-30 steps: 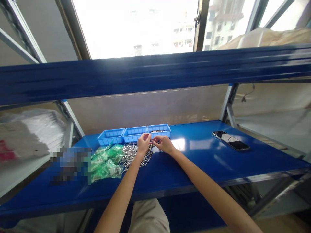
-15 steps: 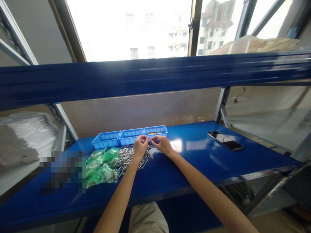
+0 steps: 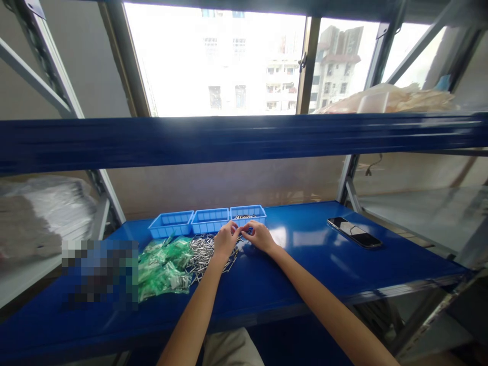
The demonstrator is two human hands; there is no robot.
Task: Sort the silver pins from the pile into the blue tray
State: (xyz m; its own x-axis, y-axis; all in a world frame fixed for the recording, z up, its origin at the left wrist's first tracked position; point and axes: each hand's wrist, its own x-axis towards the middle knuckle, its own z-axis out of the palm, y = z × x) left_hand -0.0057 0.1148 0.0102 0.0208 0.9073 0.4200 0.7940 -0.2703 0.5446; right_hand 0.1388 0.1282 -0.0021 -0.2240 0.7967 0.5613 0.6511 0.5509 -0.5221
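My left hand [image 3: 224, 241] and my right hand [image 3: 259, 236] meet fingertip to fingertip over the right edge of a pile of thin silvery metal pins [image 3: 202, 250], possibly rivets or nails. Both are closed in a pinch. Whatever lies between the fingers is too small to make out. Just behind the hands stands a blue plastic bin [image 3: 247, 210] with some similar pins inside. Left of it are a middle blue bin [image 3: 210, 227] and a left blue bin [image 3: 171, 231]; no contents show in either. Crumpled green plastic bags [image 3: 163, 269] lie against the pile's left side.
A smartphone [image 3: 354, 232] lies on the right of the blue tabletop [image 3: 305, 269]. A blue shelf beam [image 3: 244, 138] crosses above the table. Wrapped white material [image 3: 57, 213] sits beyond the left frame post. A blurred patch covers the table's left part.
My fingertips have drawn together, closing the small gap between the hands. The view has tilted up a little, so everything sits lower in the picture. Bins, pins and bags stay in place.
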